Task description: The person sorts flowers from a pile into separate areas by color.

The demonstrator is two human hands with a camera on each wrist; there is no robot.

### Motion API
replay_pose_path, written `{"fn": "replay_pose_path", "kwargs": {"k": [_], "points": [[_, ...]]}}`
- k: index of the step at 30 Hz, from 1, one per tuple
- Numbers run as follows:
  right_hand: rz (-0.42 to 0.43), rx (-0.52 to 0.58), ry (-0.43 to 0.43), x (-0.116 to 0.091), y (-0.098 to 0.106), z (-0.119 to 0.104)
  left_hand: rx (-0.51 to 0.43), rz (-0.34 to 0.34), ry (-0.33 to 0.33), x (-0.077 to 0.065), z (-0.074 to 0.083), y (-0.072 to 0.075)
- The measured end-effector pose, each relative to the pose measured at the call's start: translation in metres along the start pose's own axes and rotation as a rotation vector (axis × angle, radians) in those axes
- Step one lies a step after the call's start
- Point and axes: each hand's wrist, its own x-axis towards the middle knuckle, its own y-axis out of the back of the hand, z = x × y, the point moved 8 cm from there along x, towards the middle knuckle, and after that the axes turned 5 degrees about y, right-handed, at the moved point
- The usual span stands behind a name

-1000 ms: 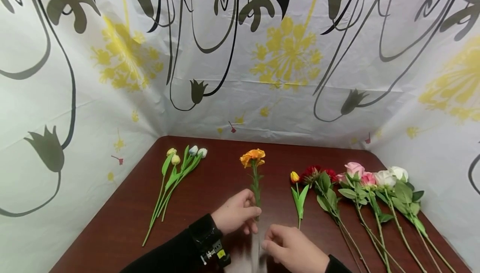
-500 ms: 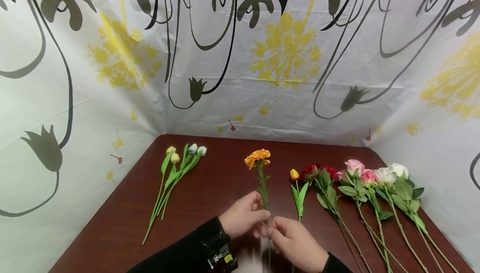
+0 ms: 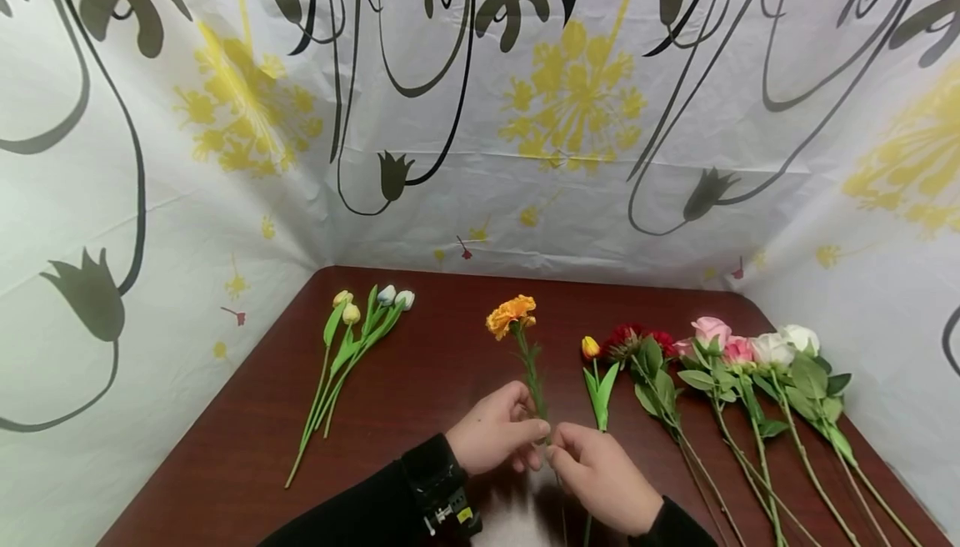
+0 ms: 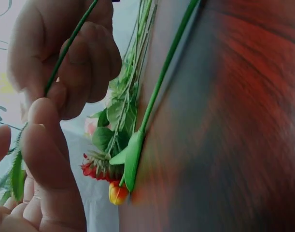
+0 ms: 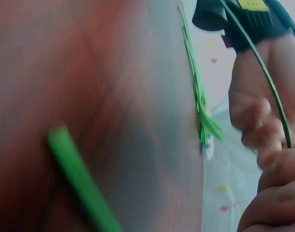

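On a dark wooden table (image 3: pixel 247 447), an orange flower (image 3: pixel 511 314) stands nearly upright, tilted slightly left, its long stem running down into both hands. The left hand (image 3: pixel 498 438) pinches the stem between thumb and fingers; the right hand (image 3: pixel 602 478) pinches it just below, the two touching.

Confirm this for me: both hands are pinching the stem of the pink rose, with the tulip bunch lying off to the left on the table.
Not quite. The stem that the left hand and right hand pinch belongs to the orange flower, not a pink rose; the head view shows it. The pink roses lie untouched at the right. The tulip bunch does lie to the left on the table.
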Motion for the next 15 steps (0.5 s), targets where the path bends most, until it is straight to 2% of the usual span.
{"fn": "replay_pose_path", "kwargs": {"k": [8, 15], "points": [[0.056, -0.226, -0.063, -0.007, 0.045, 0.033, 0.046, 0.059, 0.023, -0.005, -0.010, 0.016], [0.035, -0.308, -0.175, -0.018, 0.071, 0.062, 0.071, 0.066, 0.055, -0.013, -0.016, 0.032]]}}
